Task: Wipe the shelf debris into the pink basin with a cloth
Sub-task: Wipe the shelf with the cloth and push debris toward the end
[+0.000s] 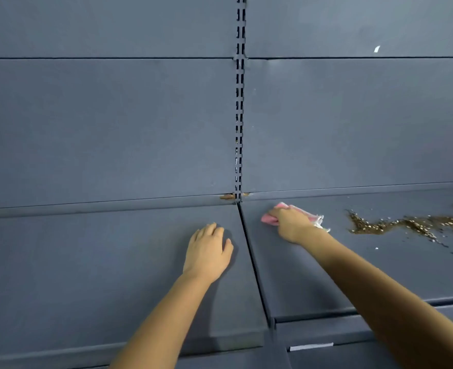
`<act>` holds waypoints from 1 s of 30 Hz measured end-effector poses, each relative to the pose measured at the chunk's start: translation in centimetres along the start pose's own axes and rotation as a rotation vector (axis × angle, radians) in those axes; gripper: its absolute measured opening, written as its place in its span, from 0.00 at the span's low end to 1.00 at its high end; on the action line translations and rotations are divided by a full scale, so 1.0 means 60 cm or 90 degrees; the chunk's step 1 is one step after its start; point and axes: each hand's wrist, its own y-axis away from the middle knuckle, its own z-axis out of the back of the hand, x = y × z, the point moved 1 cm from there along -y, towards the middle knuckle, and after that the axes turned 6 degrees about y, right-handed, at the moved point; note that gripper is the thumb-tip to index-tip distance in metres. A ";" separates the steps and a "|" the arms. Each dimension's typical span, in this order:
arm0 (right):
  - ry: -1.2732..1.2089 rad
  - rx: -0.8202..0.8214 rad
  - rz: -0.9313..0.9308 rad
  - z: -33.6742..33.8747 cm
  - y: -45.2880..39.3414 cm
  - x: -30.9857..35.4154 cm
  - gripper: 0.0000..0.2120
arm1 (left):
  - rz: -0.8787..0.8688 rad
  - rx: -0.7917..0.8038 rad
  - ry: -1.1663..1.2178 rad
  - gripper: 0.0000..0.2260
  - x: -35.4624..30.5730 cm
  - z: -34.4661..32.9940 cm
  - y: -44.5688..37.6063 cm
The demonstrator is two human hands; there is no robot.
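My right grip (290, 225) bunches the pink cloth (312, 217) on the shelf (326, 275), debris (406, 225) strewn rightward; my left hand (209, 253) lies spread flat.

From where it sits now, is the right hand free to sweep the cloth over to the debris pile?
Probably yes: the right hand presses the cloth on the same shelf panel, with bare surface up to the debris.

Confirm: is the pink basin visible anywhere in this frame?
No, only the grey shelf, the debris and both hands show, the right hand gripping the cloth.
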 end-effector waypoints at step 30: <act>-0.017 -0.005 -0.077 0.016 0.114 -0.030 0.16 | -0.023 0.023 -0.044 0.20 0.000 0.000 -0.005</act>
